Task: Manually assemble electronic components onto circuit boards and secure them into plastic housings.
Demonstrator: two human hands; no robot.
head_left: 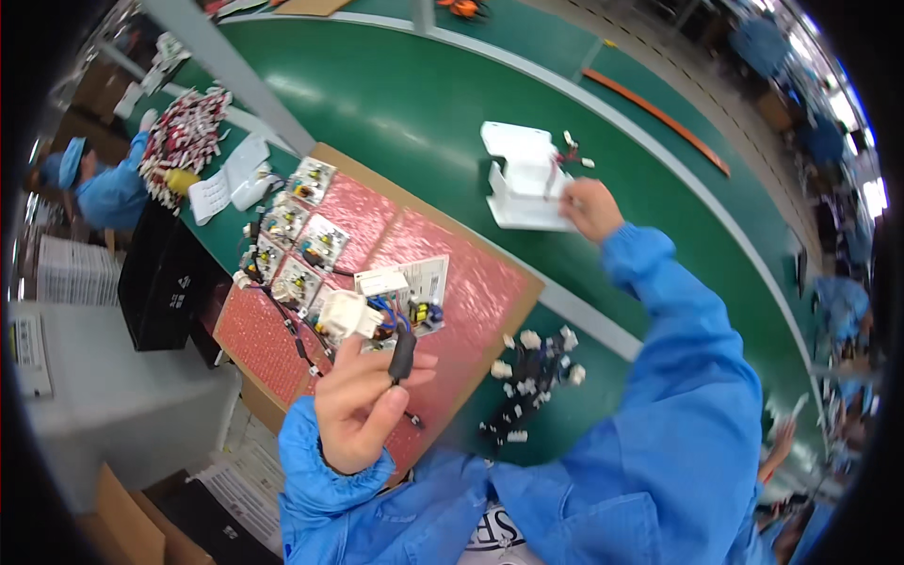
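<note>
My left hand (361, 410) pinches a cable with a thick black sleeve (402, 356) between thumb and fingers. Just beyond it lie a white plastic connector block (345, 314) with blue wires and a circuit board (428, 315) with coils, on a white sheet. Out to the right, my right hand (591, 209) has its fingers curled at the edge of a white plastic housing (527, 193), apparently gripping it; the fingertips are partly hidden. Dark red wires with white plugs (571, 149) stick out beside the housing.
Several circuit boards (323, 241) stand on pink bubble wrap (480, 278) over cardboard. A pile of black cables (532, 381) lies right of it on the green table (377, 85). Red-and-white wires (188, 132) heap at far left, near a co-worker (108, 188). A metal post (231, 75) rises there.
</note>
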